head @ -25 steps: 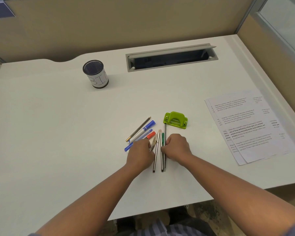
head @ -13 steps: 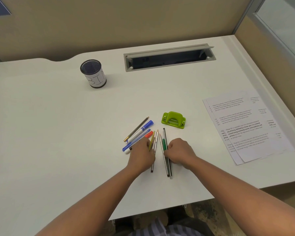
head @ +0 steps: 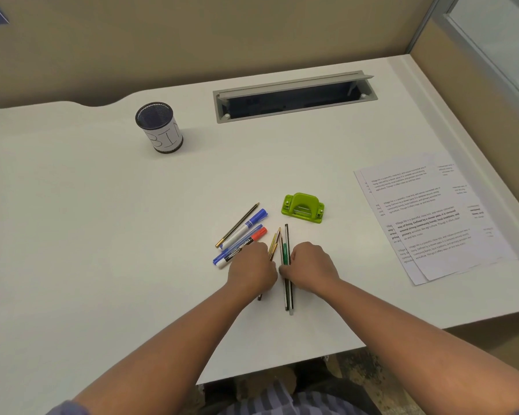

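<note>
**Fig. Gathering loose pens on a tabletop, head view.**

Progress: early – nothing is collected yet. All pens and pencils lie on the tabletop [head: 102, 235], centre-front, in two loose groups. Left group, slanted: a striped pencil [head: 241, 221], a blue marker [head: 256, 217] and a red marker [head: 259, 233], close together side by side. Right group, approx. parallel and pointing away from the person: yellow pencils [head: 273, 244], a green pen [head: 285, 254] and dark thin pens [head: 287, 235], whose near ends stick out behind the hands toward the tabletop's front edge. The mesh cup [head: 162, 136], marked "BIN", stands upright well apart at the rear left, with nothing visible inside; if it is the goal, the whole transfer is left to do.

Hands: both lie knuckles-up, close together, forearms converging from the near edge.
- Left hand [head: 252, 272] covers the near ends of the markers and yellow pencils, fingers curled down; whether it actually holds any cannot be told, since the fingertips are hidden.
- Right hand [head: 310, 269] curls its fingers against the thin pens and green pen, apparently pinching them into a bundle.

Other items: hole punch [head: 302, 207] just beyond the pens; printed papers [head: 432, 217] to the right – neither touched.
</note>
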The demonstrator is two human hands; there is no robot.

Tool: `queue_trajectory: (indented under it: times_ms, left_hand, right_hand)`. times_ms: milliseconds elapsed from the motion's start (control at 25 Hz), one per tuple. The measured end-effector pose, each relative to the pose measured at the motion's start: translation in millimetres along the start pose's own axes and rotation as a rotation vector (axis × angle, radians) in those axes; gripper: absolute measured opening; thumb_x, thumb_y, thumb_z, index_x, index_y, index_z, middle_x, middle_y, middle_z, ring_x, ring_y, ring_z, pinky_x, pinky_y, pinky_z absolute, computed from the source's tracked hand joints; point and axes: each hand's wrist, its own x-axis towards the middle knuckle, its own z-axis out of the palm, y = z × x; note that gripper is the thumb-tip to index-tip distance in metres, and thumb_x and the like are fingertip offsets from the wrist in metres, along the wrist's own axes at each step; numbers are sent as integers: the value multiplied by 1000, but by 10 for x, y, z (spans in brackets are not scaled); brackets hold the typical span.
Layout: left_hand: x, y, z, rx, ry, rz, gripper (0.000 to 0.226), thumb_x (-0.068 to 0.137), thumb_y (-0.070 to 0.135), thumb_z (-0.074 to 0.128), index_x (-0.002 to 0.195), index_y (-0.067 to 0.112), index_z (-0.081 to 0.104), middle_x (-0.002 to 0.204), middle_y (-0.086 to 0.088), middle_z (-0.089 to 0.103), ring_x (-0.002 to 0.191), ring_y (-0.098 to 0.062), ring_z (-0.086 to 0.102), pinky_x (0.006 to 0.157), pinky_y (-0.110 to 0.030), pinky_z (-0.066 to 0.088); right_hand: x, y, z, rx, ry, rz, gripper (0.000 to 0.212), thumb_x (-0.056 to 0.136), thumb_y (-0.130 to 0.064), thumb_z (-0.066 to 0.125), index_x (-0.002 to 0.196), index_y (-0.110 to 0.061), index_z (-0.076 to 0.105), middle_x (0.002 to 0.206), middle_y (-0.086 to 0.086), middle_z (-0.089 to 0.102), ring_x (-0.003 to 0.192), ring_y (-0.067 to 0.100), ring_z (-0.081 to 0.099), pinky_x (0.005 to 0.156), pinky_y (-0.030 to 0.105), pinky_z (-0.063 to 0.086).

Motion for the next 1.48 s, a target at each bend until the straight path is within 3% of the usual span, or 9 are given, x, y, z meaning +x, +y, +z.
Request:
queue_trajectory:
  times_ms: [280, 360, 480, 640, 720, 920, 1160, 1320, 1480]
  left_hand:
    - [-68, -30, -48, -159, -98, 0, 11, 99, 26, 57, 96, 20, 49, 86, 4, 53, 77, -11, 51, 59, -23, 36]
    - [-152, -112, -84, -448, -85, 15, 3, 100, 21, 55, 101, 23, 53, 87, -1, 63, 77, -11, 58, 61, -25, 45]
    - [-308, -260, -178, -1001, -203, 29, 30, 100, 8, 53, 118, 31, 62, 91, -10, 75, 77, -14, 68, 67, -30, 57]
    - [-413, -386, -270, -1307, -417, -5, 35, 98, 1, 54, 121, 22, 68, 110, -18, 73, 96, -33, 72, 81, -47, 59]
    - [-446, -444, -265, -1471, -447, -16, 42, 92, -2, 52, 121, 24, 69, 109, -16, 73, 90, -30, 73, 80, -47, 58]
    - [-439, -619, -233, -1881, -498, -161, 45, 98, 42, 40, 122, 19, 71, 109, -12, 71, 85, -27, 67, 85, -50, 51]
    - [-426, -701, -227, -1975, -369, -223, 73, 90, 75, 41, 108, 14, 77, 101, -11, 76, 93, -27, 74, 75, -41, 59]
    - [-396, -807, -195, -1973, -160, -460, 66, 80, 80, 50, 90, 15, 59, 68, -1, 54, 53, -16, 51, 55, -30, 50]
    - [-390, -958, -207, -1942, -81, -542, 74, 63, 93, 48, 80, 21, 50, 58, 3, 40, 43, -10, 35, 45, -23, 40]
  right_hand:
    - [-37, 1, 19, -43, -52, -2, 27, 78, -37, 74, 74, -19, 54, 72, 0, 58, 68, 17, 61, 51, 27, 42]
    - [-81, 25, -5, 281, -86, 8, 23, 80, -26, 75, 71, -13, 59, 68, 4, 64, 61, 18, 65, 51, 28, 50]
    - [-223, -20, -163, 701, -176, -34, 18, 82, -17, 76, 71, -9, 64, 59, 5, 70, 50, 12, 65, 49, 24, 53]
    - [-368, -286, -341, 557, -227, -191, 5, 79, -18, 72, 78, -13, 72, 68, 10, 74, 51, 11, 65, 48, 23, 53]
    - [-425, -452, -386, 435, -162, -256, 5, 73, -21, 72, 68, -19, 71, 61, 3, 71, 50, 11, 66, 47, 25, 55]
    - [-462, -776, -341, 40, -57, -386, 14, 76, -32, 70, 81, -20, 76, 70, -1, 71, 64, 14, 68, 59, 33, 59]
    - [-520, -910, -145, 24, -25, -463, 25, 80, -48, 70, 82, -24, 69, 66, -4, 69, 65, 11, 66, 63, 30, 55]
    - [-449, -830, -155, 163, 88, -495, 9, 83, -33, 65, 79, -26, 66, 64, -9, 66, 61, 7, 60, 58, 26, 47]
    - [-310, -693, -48, 101, 96, -489, 5, 86, -31, 60, 85, -29, 64, 75, -9, 69, 63, 7, 59, 57, 28, 48]
